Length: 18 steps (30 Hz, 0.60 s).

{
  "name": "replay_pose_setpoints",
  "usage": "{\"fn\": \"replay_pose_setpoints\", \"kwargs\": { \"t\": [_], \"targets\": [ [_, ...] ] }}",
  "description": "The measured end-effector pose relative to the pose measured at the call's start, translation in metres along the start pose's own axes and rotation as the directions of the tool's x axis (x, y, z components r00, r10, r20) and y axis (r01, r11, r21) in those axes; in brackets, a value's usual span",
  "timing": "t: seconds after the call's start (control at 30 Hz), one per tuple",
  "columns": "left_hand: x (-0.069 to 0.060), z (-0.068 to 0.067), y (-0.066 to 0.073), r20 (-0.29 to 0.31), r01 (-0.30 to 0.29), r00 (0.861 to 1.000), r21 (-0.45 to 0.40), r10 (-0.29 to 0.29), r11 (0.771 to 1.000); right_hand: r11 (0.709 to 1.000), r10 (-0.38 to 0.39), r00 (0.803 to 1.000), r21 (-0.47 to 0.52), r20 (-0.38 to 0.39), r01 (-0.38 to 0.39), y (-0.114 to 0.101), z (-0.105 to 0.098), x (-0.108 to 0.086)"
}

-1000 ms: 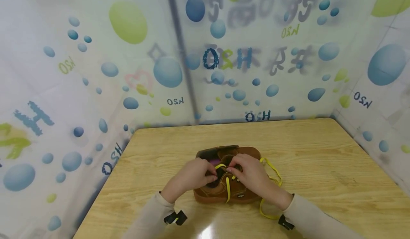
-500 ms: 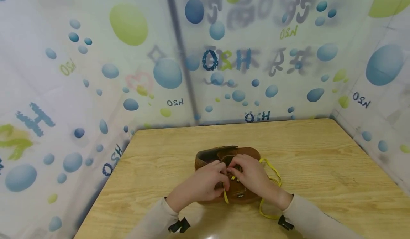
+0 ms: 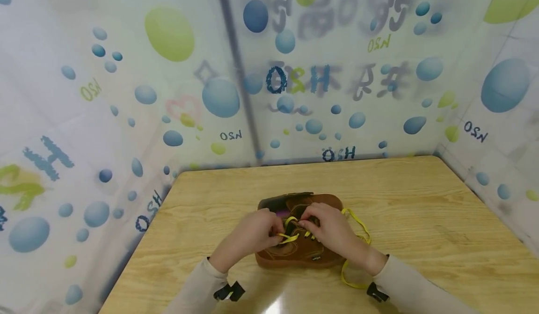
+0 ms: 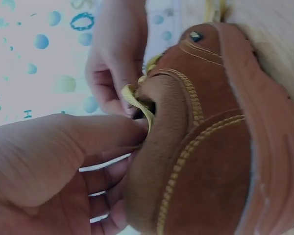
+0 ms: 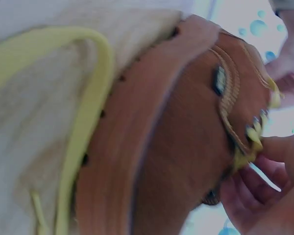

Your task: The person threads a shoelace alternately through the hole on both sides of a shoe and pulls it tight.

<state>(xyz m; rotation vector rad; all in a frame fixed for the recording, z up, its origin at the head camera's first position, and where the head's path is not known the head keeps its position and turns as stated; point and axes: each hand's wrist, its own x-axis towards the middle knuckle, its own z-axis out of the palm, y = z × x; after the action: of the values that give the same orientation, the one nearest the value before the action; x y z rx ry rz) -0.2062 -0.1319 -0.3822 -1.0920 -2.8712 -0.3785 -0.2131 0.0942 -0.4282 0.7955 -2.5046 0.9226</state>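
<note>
A brown leather shoe (image 3: 290, 259) with yellow laces lies on its side across the table, its toe end to the right. My left hand (image 3: 254, 232) pinches a yellow shoelace (image 3: 289, 238) between thumb and fingers beside the shoe's opening. In the left wrist view the lace (image 4: 137, 104) runs from those fingertips up to the top of the tongue area. My right hand (image 3: 330, 227) pinches the shoe's tongue by the lacing; its fingertips are partly hidden. The right wrist view shows the right thumb (image 5: 281, 148) against the laced eyelets.
A loose yellow lace end (image 3: 357, 220) loops over the wooden table (image 3: 421, 211) to the right of the shoe, partly under the right forearm. Printed curtains (image 3: 337, 70) with bubble shapes hang behind the table and at both sides.
My left hand moved right over the lacing, took hold of the yellow lace and drew back left with it. My right hand stays where it was.
</note>
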Motion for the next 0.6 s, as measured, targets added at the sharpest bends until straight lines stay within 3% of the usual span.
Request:
{"fn": "replay_pose_setpoints", "kwargs": {
  "t": [0.1, 0.17, 0.27, 0.37, 0.47, 0.6],
  "targets": [
    [0.001, 0.005, -0.004, 0.021, -0.045, 0.999, 0.037, 0.044, 0.998, 0.997, 0.005, 1.0, 0.073, 0.02, -0.007, 0.007, -0.014, 0.004],
    [0.002, 0.01, -0.004, -0.001, -0.073, 0.997, 0.084, 0.073, 0.994, 0.995, 0.044, 0.999, 0.093, 0.017, -0.046, 0.014, -0.03, 0.008],
    [0.004, 0.013, -0.004, -0.043, -0.079, 0.995, 0.152, 0.086, 0.985, 0.99, 0.134, 0.991, 0.047, 0.015, -0.134, 0.026, -0.053, 0.015],
    [0.004, 0.013, -0.002, -0.073, -0.051, 0.995, 0.184, 0.065, 0.982, 0.976, 0.212, 0.973, -0.066, 0.088, -0.206, 0.04, -0.069, 0.016],
    [0.005, 0.012, -0.001, -0.087, -0.016, 0.996, 0.145, 0.029, 0.989, 0.96, 0.262, 0.942, -0.153, 0.211, -0.233, 0.056, -0.072, 0.011],
    [0.006, 0.01, 0.001, -0.105, -0.005, 0.994, 0.054, 0.01, 0.999, 0.945, 0.305, 0.877, -0.232, 0.372, -0.23, 0.07, -0.07, -0.002]
  ]
}}
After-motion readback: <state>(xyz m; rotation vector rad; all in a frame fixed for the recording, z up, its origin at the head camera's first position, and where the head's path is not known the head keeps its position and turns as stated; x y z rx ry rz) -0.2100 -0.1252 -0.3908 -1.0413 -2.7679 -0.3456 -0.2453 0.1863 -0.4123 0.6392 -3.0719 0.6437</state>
